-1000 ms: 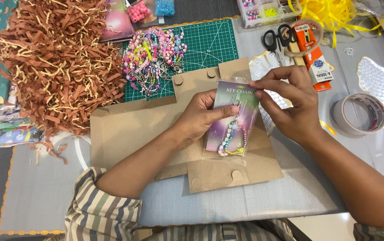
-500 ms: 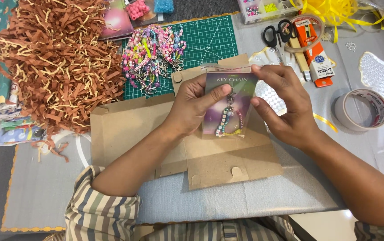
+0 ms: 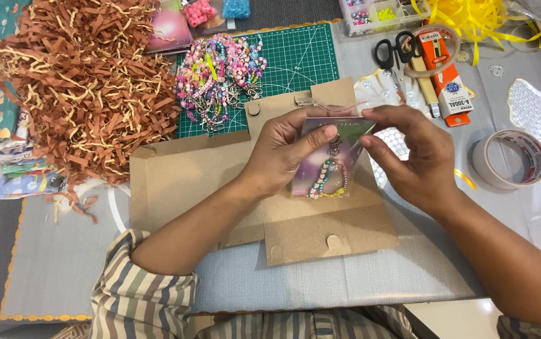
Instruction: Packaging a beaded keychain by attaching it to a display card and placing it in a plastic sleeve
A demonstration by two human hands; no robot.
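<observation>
We've got both hands, left hand point(image 3: 283, 150) & right hand point(image 3: 409, 157), pinched on the keychain card point(image 3: 327, 166) over the flat cardboard box point(image 3: 220, 182); next needs the card laid flat inside.

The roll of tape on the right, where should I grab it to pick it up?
Grab the roll of tape by its outer wall, coming down from above. It lies flat on the table with its hole facing up, so probably thumb outside and fingers inside the ring pinch the wall well. The right hand is nearest, though it holds the keychain card now.
</observation>
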